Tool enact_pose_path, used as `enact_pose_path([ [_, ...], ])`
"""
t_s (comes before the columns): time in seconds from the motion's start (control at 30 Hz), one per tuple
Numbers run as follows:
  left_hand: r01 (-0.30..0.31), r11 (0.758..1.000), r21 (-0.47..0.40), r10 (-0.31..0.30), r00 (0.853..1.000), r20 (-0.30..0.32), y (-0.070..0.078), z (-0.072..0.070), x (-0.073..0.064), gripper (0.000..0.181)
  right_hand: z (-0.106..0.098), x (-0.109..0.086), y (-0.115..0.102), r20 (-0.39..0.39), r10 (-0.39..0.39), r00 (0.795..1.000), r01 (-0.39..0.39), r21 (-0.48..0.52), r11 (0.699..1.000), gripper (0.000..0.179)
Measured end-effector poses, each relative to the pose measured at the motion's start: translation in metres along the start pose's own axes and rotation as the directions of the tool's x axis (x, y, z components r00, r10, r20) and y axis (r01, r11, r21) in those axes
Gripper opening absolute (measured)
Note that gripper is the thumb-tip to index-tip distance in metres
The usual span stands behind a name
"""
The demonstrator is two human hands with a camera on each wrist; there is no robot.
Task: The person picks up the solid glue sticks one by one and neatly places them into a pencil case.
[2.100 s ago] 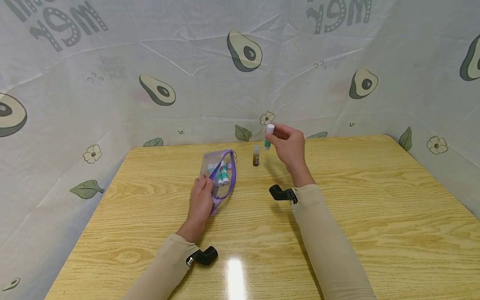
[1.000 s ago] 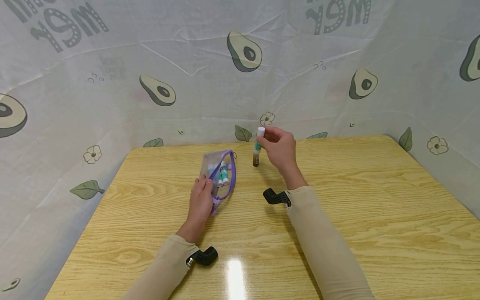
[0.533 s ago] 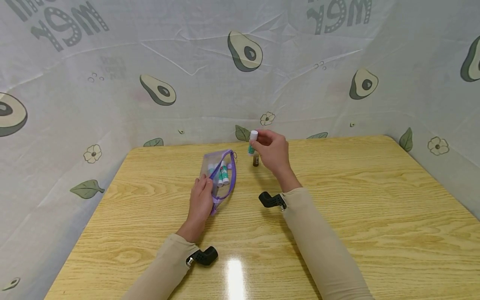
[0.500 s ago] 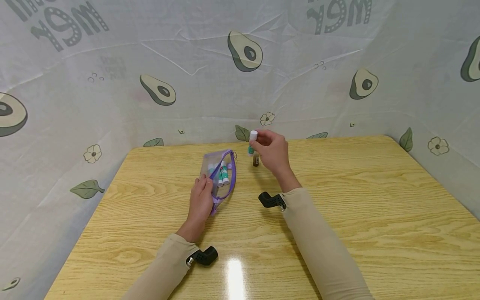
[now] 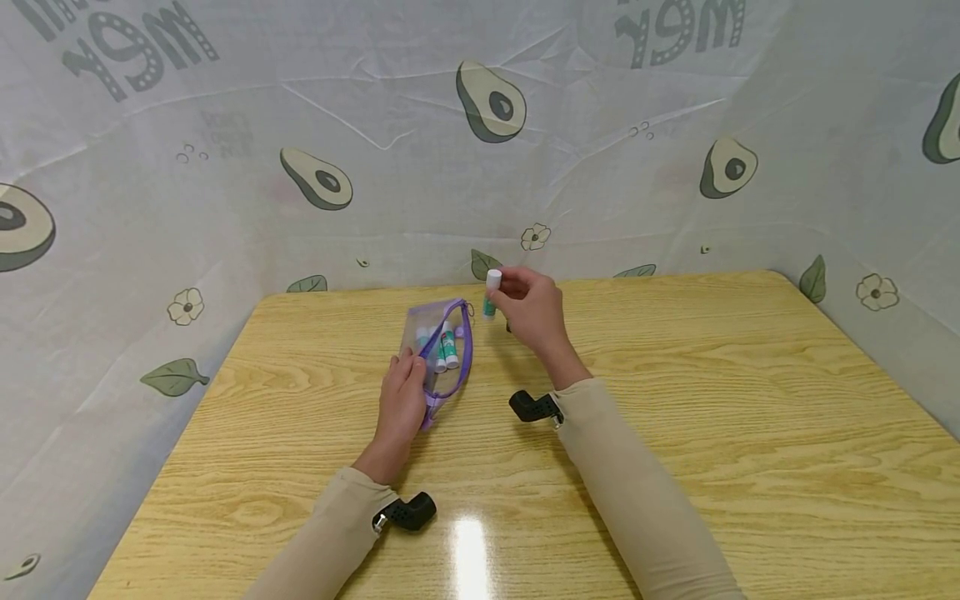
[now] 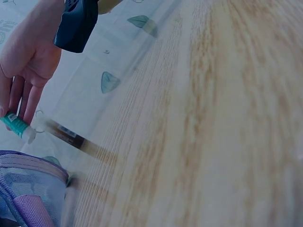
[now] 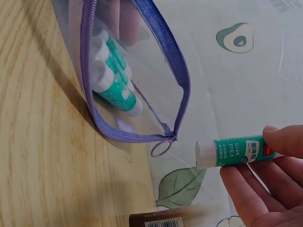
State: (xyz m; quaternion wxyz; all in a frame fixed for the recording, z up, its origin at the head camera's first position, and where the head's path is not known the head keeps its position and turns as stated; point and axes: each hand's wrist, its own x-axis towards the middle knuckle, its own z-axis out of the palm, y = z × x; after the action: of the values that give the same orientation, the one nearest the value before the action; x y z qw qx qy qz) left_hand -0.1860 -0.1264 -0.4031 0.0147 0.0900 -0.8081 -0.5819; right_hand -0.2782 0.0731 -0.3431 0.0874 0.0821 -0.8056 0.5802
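Note:
My right hand (image 5: pixel 534 312) pinches a green-and-white glue stick (image 7: pixel 239 151) between thumb and fingers, upright above the table, just right of the pouch's mouth. My left hand (image 5: pixel 402 396) holds the near-left side of a see-through pouch with purple zipper edging (image 7: pixel 183 90), its mouth gaping to the right. Several similar glue sticks (image 5: pixel 449 347) lie inside it. A brown tube with a pale cap (image 6: pixel 68 135) stands on the table right of the pouch. In the head view it is almost wholly hidden behind my right hand.
The wooden table (image 5: pixel 712 400) spreads around both hands, longer to the right. A pale curtain with avocado prints (image 5: pixel 405 225) hangs along the back and sides. Each wrist carries a black camera mount (image 5: pixel 412 511). A metal ring (image 7: pixel 164 147) hangs at the zipper's end.
My right hand has moved left and slightly down with the glue stick, passing in front of the brown tube towards the pouch's mouth. My left hand and the pouch have stayed put.

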Motion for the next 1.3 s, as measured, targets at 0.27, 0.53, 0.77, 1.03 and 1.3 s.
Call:
enact_pose_path([
  [0.27, 0.012, 1.000, -0.003, -0.012, 1.000, 0.003, 0.001, 0.000, 0.000, 0.053, 0.010, -0.002, 0.000, 0.029, -0.014, 0.999, 0.014, -0.018, 1.000, 0.037],
  [0.53, 0.001, 1.000, 0.008, -0.001, 1.000, 0.001, 0.002, -0.001, 0.000, 0.054, 0.017, -0.004, -0.002, 0.044, -0.025, 0.999, 0.026, -0.020, 0.999, 0.036],
  [0.77, 0.006, 1.000, 0.005, -0.006, 1.000, 0.006, 0.001, 0.000, 0.000, 0.054, 0.021, -0.006, -0.002, 0.062, -0.014, 0.998, 0.015, -0.025, 1.000, 0.037],
  [1.03, 0.001, 1.000, 0.000, -0.001, 1.000, 0.006, 0.002, -0.001, 0.000, 0.053, 0.023, -0.009, -0.005, 0.072, -0.020, 0.997, 0.022, -0.025, 0.999, 0.036],
  [1.3, -0.003, 1.000, -0.007, 0.003, 1.000, -0.002, 0.002, -0.001, 0.000, 0.051, 0.024, -0.009, -0.005, 0.075, -0.018, 0.997, 0.020, -0.029, 0.999, 0.036],
])
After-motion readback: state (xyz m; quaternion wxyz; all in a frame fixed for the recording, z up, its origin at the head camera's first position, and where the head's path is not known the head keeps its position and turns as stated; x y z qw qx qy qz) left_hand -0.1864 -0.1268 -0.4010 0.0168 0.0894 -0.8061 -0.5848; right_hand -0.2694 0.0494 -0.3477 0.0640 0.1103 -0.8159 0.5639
